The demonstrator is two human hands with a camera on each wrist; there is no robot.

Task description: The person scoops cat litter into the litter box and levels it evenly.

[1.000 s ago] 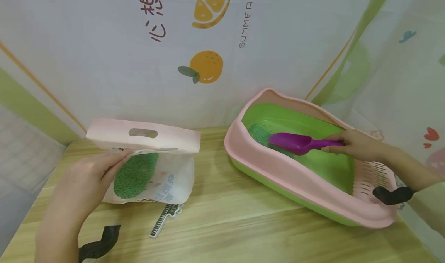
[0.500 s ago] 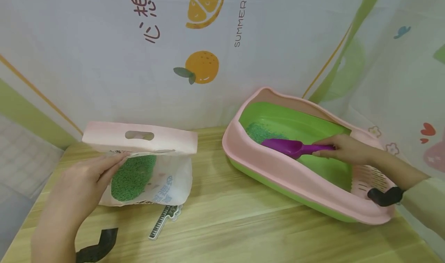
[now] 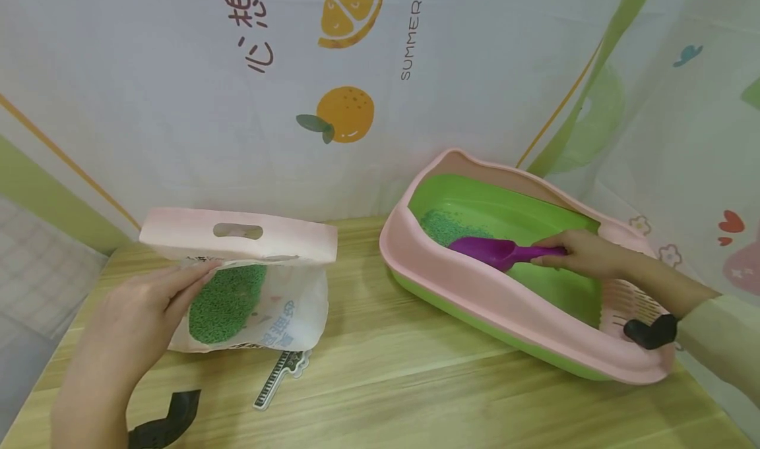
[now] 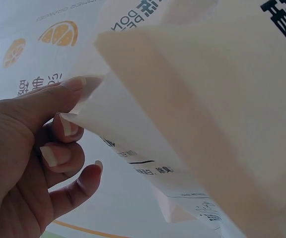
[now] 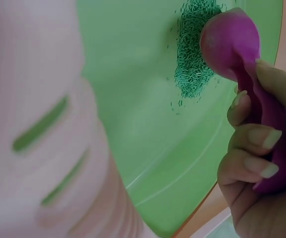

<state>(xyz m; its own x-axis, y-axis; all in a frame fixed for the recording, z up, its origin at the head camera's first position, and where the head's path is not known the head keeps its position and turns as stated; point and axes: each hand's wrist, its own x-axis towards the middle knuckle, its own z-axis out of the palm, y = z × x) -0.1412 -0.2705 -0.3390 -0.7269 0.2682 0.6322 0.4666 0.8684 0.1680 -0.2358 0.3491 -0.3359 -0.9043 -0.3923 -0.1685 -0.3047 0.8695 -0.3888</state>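
On the left stands a white and pink bag (image 3: pixel 297 304) with its mouth gaping; green pellets (image 3: pixel 228 304) show inside. My left hand (image 3: pixel 151 304) pinches the edge of the bag's mouth between thumb and index finger, as the left wrist view shows. To the right sits a pink-rimmed green litter box (image 3: pixel 475 284). Inside it, my right hand (image 3: pixel 594 254) grips the handle of a purple scoop (image 3: pixel 483 251), fingers curled round it. The scoop's head lies beside a small heap of green pellets (image 5: pixel 192 54) at the box's left end. The scoop's contents are hidden.
A small comb-shaped flat item (image 3: pixel 279 380) lies on the wooden table (image 3: pixel 380 383) in front of the bag. A slotted pink step (image 3: pixel 635 304) forms the box's right end. Printed curtains (image 3: pixel 356 172) hang close behind the table and at its right.
The purple scoop has shifted slightly toward the box's near wall, uncovering more of the pellet heap. The left hand keeps hold of the bag's edge. The head view has shifted a little.
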